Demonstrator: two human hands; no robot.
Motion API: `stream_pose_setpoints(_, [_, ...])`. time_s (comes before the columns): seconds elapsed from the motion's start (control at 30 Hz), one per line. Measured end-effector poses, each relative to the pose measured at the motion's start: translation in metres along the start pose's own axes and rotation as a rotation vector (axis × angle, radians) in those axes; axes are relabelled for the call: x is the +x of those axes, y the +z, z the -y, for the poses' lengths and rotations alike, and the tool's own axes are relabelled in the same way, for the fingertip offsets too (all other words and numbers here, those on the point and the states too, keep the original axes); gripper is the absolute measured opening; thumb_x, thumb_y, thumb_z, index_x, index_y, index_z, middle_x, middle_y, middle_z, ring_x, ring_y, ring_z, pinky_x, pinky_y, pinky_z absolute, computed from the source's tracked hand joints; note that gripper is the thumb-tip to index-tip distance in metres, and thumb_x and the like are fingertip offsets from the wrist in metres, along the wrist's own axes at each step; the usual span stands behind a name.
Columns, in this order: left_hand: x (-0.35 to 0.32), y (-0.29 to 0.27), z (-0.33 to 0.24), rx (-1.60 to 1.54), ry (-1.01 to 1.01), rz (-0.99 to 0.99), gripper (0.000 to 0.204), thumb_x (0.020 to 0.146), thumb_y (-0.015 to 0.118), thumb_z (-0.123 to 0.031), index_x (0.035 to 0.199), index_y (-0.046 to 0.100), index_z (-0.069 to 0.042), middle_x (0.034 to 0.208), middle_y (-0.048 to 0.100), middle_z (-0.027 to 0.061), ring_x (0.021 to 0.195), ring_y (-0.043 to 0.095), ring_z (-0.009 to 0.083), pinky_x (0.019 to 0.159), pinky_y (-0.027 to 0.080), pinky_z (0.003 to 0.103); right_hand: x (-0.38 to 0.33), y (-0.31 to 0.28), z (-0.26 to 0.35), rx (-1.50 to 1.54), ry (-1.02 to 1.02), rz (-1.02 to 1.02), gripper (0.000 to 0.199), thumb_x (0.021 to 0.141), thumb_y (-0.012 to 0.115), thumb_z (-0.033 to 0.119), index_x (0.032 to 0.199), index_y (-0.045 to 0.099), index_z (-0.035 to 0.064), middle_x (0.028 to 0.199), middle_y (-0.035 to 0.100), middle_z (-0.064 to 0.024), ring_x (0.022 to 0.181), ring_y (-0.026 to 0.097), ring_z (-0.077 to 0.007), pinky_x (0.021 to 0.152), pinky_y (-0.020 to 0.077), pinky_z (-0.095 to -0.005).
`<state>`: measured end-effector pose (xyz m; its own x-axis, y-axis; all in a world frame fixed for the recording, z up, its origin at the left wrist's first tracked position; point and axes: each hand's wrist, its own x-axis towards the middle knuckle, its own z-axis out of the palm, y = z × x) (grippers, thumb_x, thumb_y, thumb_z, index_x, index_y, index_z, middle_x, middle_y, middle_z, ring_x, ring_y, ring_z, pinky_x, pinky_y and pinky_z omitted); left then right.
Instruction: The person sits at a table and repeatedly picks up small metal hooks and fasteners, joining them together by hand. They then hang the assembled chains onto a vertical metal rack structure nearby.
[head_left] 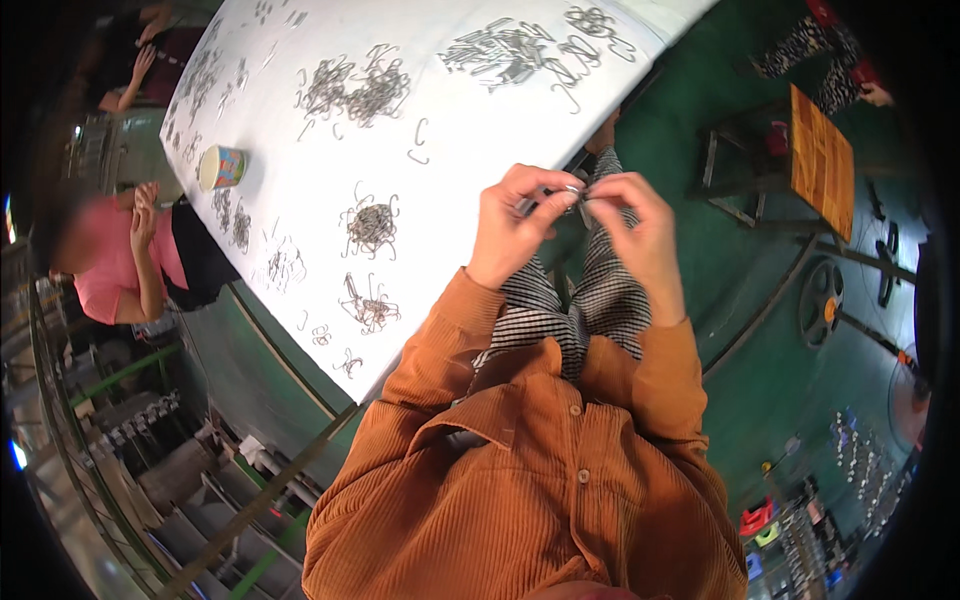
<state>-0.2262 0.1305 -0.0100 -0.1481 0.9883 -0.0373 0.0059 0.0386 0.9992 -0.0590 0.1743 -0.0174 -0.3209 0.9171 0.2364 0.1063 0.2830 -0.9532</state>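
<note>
My left hand (515, 222) and my right hand (640, 225) meet over my lap, just off the table's near right edge. The left fingers and thumb close on small shiny metal wire pieces (573, 192), which show between the two hands. My right fingertips pinch at the same spot, slightly blurred. How many pieces are held and their exact shape are hidden by the fingers. Bent wire hooks like C shapes lie in loose heaps on the white table (300, 180): a round heap (370, 226), a wide heap (360, 88) and a far heap (505, 50).
A paper cup (221, 167) stands near the table's left edge. Beyond that edge is a person in a pink shirt (110, 260), hands together. A wooden-topped stool (820, 165) stands on the green floor at right, with a black wheel (822, 300) nearer. Machinery fills the lower left.
</note>
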Motion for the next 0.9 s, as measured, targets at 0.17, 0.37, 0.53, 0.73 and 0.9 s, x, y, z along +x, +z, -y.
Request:
stream_pose_setpoints(0.17, [0.003, -0.005, 0.028, 0.142, 0.138, 0.026, 0.016, 0.078, 0.07, -0.001, 0.093, 0.071, -0.004, 0.089, 0.066, 0.0067, 0.072, 0.058, 0.0141, 0.068, 0.049, 0.026, 0.045, 0.009, 0.021, -0.135, -0.086, 0.069, 0.005, 0.083, 0.063, 0.003, 0.087, 0.063, 0.0003, 0.083, 0.061, -0.006, 0.072, 0.06, -0.0168, 0.066, 0.0476, -0.0255])
stream_pose_setpoints(0.37, [0.006, -0.012, 0.063, 0.097, 0.174, 0.014, 0.016, 0.075, 0.069, 0.0, 0.091, 0.068, -0.002, 0.083, 0.065, 0.0112, 0.066, 0.058, 0.0197, 0.065, 0.048, 0.029, 0.129, 0.114, 0.004, -0.515, -0.295, 0.522, 0.017, 0.086, 0.057, 0.006, 0.102, 0.063, 0.0093, 0.097, 0.059, -0.0045, 0.085, 0.06, -0.0275, 0.072, 0.0482, -0.0377])
stream_pose_setpoints(0.53, [0.005, -0.007, 0.061, 0.099, 0.309, -0.096, 0.02, 0.073, 0.07, -0.01, 0.089, 0.065, 0.0, 0.078, 0.064, 0.0171, 0.068, 0.061, 0.0321, 0.064, 0.049, 0.035, 0.155, 0.185, -0.021, -0.868, -0.418, 0.678, 0.015, 0.082, 0.058, 0.002, 0.096, 0.061, 0.0076, 0.102, 0.059, -0.0077, 0.09, 0.062, -0.0277, 0.079, 0.0497, -0.0396])
stream_pose_setpoints(0.73, [0.005, -0.019, 0.066, 0.275, 0.158, 0.076, 0.021, 0.076, 0.072, -0.007, 0.094, 0.065, 0.002, 0.1, 0.068, 0.0114, 0.077, 0.065, 0.0208, 0.072, 0.052, 0.033, 0.154, 0.184, -0.03, -0.918, -0.337, 0.738, 0.017, 0.079, 0.056, -0.003, 0.093, 0.059, 0.0051, 0.098, 0.062, -0.0113, 0.094, 0.062, -0.0327, 0.08, 0.0496, -0.0416])
stream_pose_setpoints(0.9, [0.006, -0.013, 0.058, 0.148, 0.15, 0.043, 0.015, 0.075, 0.068, 0.002, 0.091, 0.066, 0.0, 0.093, 0.066, 0.012, 0.072, 0.064, 0.0223, 0.067, 0.051, 0.031, 0.14, 0.145, -0.025, -0.72, -0.275, 0.707, 0.017, 0.082, 0.056, 0.001, 0.099, 0.058, 0.0012, 0.098, 0.063, -0.0161, 0.091, 0.062, -0.0327, 0.072, 0.0504, -0.0412])
